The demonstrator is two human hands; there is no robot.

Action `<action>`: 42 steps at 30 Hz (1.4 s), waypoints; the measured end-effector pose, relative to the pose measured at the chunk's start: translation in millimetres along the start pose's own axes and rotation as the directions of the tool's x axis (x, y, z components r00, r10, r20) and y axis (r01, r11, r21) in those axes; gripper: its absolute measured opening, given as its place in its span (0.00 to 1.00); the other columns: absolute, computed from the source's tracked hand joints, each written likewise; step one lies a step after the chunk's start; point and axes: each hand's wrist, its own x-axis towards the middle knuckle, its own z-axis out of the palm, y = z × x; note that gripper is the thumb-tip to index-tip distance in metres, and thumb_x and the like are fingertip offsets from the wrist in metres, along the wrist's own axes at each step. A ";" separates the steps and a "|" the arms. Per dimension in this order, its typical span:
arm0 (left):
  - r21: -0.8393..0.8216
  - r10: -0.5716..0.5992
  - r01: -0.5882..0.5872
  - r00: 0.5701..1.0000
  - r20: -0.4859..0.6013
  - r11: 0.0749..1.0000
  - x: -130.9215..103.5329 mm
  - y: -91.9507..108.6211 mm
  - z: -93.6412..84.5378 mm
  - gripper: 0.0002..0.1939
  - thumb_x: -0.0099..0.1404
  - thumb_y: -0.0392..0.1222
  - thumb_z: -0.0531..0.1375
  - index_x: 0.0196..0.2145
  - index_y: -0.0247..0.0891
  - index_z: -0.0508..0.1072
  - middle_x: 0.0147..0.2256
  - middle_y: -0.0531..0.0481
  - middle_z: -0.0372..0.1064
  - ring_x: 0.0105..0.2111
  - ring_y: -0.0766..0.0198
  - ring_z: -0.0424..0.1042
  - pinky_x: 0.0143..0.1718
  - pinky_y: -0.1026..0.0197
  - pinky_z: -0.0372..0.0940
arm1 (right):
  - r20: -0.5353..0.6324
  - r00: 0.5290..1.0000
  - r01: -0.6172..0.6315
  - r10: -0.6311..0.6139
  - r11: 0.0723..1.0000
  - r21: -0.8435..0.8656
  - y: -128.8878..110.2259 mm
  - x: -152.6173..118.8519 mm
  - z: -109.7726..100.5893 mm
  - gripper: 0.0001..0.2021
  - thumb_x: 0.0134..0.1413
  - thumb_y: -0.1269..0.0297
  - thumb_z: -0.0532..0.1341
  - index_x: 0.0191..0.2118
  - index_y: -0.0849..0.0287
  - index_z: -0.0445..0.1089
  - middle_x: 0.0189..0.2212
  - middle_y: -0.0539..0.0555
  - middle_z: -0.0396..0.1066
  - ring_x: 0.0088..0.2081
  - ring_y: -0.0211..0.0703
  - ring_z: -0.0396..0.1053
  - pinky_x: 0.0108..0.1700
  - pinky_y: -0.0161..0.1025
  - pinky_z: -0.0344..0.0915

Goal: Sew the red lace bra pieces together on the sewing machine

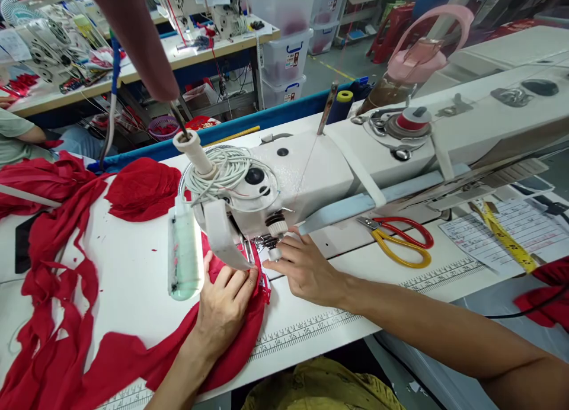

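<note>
My left hand [224, 309] rests on a red fabric piece [242, 356] beside the needle area of a white sewing machine [306, 167]. Its fingers are bent and press down on the cloth at the presser foot; the thumb is hard to make out. On the other side of the needle, my right hand [309, 271] has its fingers curled together close to a small white knob [275, 254]. What lies between those fingertips is hidden. A narrow stretch of the red cloth with a frayed edge shows between both hands.
Red fabric strips [62, 268] and a red stack [144, 188] lie left. Scissors [402, 238] with red and yellow handles, paper sheets [502, 232] and a yellow tape measure [507, 238] lie right. A pink-lidded bottle [415, 60] stands behind. A lit clear guard [183, 253] hangs beside the needle.
</note>
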 end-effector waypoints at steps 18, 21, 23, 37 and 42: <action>-0.173 -0.164 0.149 0.984 -0.073 0.974 -3.7 -2.4 -0.9 0.16 0.65 0.24 0.53 0.45 0.36 0.73 0.31 0.50 0.71 0.33 0.62 0.67 0.45 0.54 0.61 | 0.072 0.993 0.108 -0.098 0.984 -0.143 -6.0 2.8 -4.0 0.12 0.65 0.76 0.54 0.42 0.56 0.72 0.35 0.52 0.73 0.40 0.46 0.61 0.57 0.52 0.49; -0.122 -0.110 0.103 0.993 -0.047 0.987 -1.7 -0.8 -2.0 0.17 0.64 0.24 0.53 0.46 0.36 0.73 0.30 0.50 0.70 0.31 0.62 0.66 0.42 0.54 0.60 | 0.073 0.993 0.105 -0.095 0.983 -0.147 -6.3 3.0 -4.3 0.12 0.66 0.75 0.53 0.41 0.56 0.72 0.36 0.52 0.74 0.40 0.45 0.62 0.57 0.52 0.49; -0.104 -0.078 0.075 0.996 -0.032 0.992 -1.4 -0.2 -2.0 0.18 0.64 0.24 0.52 0.46 0.36 0.73 0.31 0.50 0.71 0.32 0.61 0.66 0.40 0.55 0.59 | 0.058 0.993 0.110 -0.103 0.983 -0.146 -6.1 3.2 -4.0 0.12 0.66 0.75 0.53 0.41 0.57 0.72 0.36 0.52 0.74 0.40 0.45 0.62 0.57 0.51 0.49; -0.100 -0.054 0.054 0.999 -0.003 0.994 -3.5 -0.3 -1.5 0.19 0.62 0.23 0.52 0.47 0.34 0.73 0.31 0.50 0.74 0.35 0.59 0.69 0.58 0.37 0.54 | 0.023 0.993 0.115 -0.113 0.981 -0.157 -6.1 3.2 -3.0 0.12 0.65 0.76 0.53 0.39 0.57 0.72 0.32 0.51 0.73 0.39 0.45 0.61 0.57 0.52 0.48; -0.099 -0.058 0.060 0.998 0.023 0.993 -2.7 0.7 -0.3 0.20 0.60 0.22 0.52 0.46 0.33 0.73 0.36 0.47 0.76 0.38 0.57 0.70 0.64 0.29 0.42 | 0.004 0.993 0.119 -0.120 0.982 -0.145 -4.4 3.2 -2.7 0.13 0.63 0.78 0.52 0.38 0.58 0.72 0.29 0.51 0.70 0.38 0.46 0.60 0.55 0.51 0.49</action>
